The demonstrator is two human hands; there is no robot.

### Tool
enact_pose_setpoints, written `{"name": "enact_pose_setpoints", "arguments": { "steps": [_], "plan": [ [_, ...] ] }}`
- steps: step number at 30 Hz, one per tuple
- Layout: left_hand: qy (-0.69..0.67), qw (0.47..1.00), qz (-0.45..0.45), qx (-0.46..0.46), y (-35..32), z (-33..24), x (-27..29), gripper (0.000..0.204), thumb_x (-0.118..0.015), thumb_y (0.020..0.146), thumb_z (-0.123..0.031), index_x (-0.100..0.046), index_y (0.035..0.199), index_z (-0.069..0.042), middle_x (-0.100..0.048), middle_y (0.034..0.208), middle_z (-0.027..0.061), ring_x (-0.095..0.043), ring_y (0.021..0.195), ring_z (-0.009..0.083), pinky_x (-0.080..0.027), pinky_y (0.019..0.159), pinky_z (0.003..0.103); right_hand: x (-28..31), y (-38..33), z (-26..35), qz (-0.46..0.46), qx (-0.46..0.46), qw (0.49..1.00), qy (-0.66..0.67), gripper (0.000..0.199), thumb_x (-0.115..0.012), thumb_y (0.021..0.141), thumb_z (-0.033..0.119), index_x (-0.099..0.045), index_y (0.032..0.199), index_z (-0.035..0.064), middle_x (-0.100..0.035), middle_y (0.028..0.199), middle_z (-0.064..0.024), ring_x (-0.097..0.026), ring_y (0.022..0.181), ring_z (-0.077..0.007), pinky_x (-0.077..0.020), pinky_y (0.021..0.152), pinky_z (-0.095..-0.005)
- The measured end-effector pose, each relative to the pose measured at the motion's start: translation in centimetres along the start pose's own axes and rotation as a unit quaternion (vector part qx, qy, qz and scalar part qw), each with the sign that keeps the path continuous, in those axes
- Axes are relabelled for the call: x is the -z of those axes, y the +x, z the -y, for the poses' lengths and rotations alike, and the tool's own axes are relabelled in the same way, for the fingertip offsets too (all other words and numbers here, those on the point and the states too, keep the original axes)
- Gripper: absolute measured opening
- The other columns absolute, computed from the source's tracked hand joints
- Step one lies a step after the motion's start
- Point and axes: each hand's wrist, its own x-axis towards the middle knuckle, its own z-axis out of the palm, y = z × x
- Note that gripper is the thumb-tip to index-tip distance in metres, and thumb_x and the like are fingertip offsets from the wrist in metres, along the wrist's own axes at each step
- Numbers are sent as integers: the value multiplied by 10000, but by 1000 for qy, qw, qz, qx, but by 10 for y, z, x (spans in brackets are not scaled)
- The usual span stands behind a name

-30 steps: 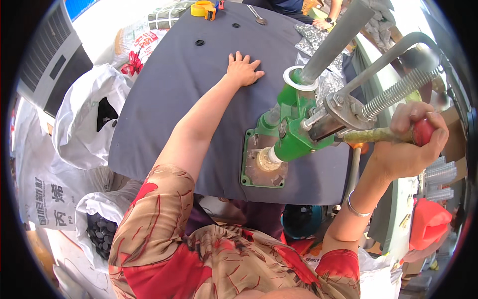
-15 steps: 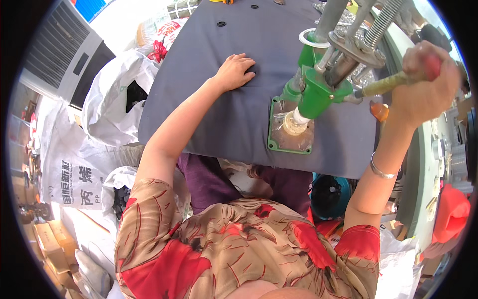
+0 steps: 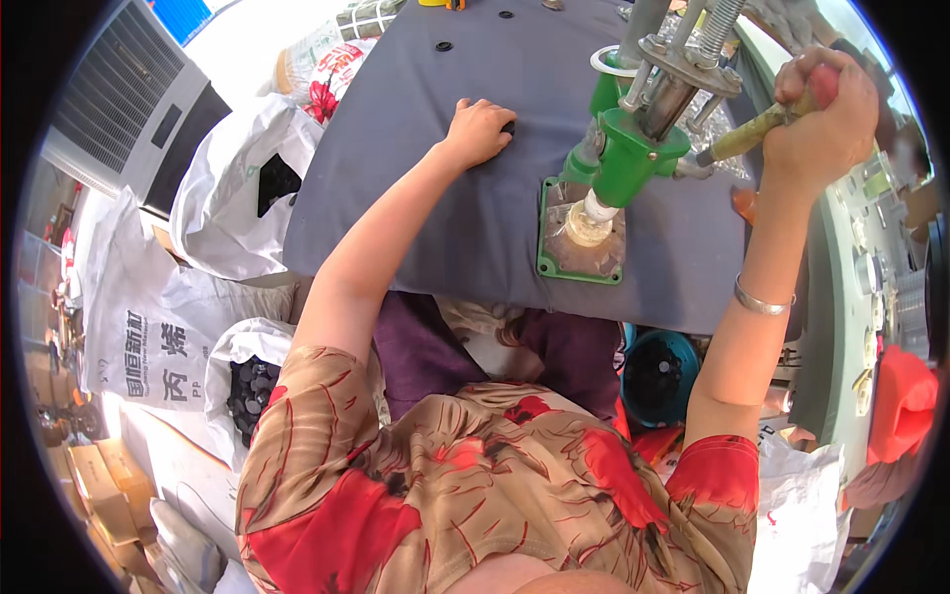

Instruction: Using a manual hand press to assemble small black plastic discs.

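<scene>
My right hand (image 3: pixel 823 119) is wrapped round the lever handle (image 3: pixel 747 137) of a green hand press (image 3: pixel 633 163), on the right of the table. The handle has a worn yellowish sleeve and a red end. Below the press head, a white plunger tip (image 3: pixel 598 206) meets a pale round fixture (image 3: pixel 588 230) on the green-edged base; any piece between them is hidden. My left hand (image 3: pixel 479 133) rests on the dark grey cloth, left of the press. Its fingers curl over a small black piece (image 3: pixel 509 128), which shows only at the fingertips.
Two small black rings (image 3: pixel 443 47) lie farther up the grey-covered table (image 3: pixel 396 208). White sacks (image 3: pixel 233 213) stand at the left, one holding black parts (image 3: pixel 254 386). A teal bucket (image 3: pixel 658 381) sits below the table's front edge. Clear plastic wrap (image 3: pixel 708 139) lies behind the press.
My right hand and the lever have shifted inward and away from me. The fingers of my left hand have drawn in over the black piece. The whole view has shifted slightly.
</scene>
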Motion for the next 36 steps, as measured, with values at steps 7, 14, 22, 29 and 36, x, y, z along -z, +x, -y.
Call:
{"name": "enact_pose_setpoints", "arguments": {
  "steps": [7,14,22,29,36],
  "plan": [
    [-193,976,-103,-5,-43,-54,31,447,-684,713,-147,-587,1142,-68,-650,962,116,-581,970,289,-449,857,402,4,1,1,0,-33,994,101,212,-368,885,10,-553,806,-56,-517,771,-81,-507,561,-150,-414,501,-254],
    [-370,924,-92,-30,-79,-134,36,727,-725,663,-35,-432,1326,-77,-614,999,129,-613,916,263,-498,810,348,4,1,-4,24,102,992,-73,148,-427,815,-55,-573,794,-50,-502,767,-68,-507,545,-130,-418,467,-238],
    [-391,913,-117,4,-69,-154,22,770,-723,692,-48,-367,1375,-72,-629,1049,153,-625,912,264,-494,799,340,11,3,-5,67,169,975,-126,157,-453,753,-142,-576,801,-58,-493,776,-54,-522,563,-158,-445,495,-253],
    [-490,868,-62,50,-72,-151,16,799,-730,715,-27,-320,1399,-73,-682,1007,117,-652,871,184,-483,804,288,42,-35,24,8,-1,997,80,262,-377,936,166,-506,880,-54,-528,741,-168,-499,516,-203,-443,471,-318],
    [-501,864,-35,32,-71,-148,16,843,-717,716,-13,-267,1425,-81,-660,1086,130,-640,966,201,-471,858,305,93,-101,37,136,23,943,302,183,-424,914,186,-475,906,10,-512,785,-172,-503,605,-267,-477,617,-466]
  ]
}}
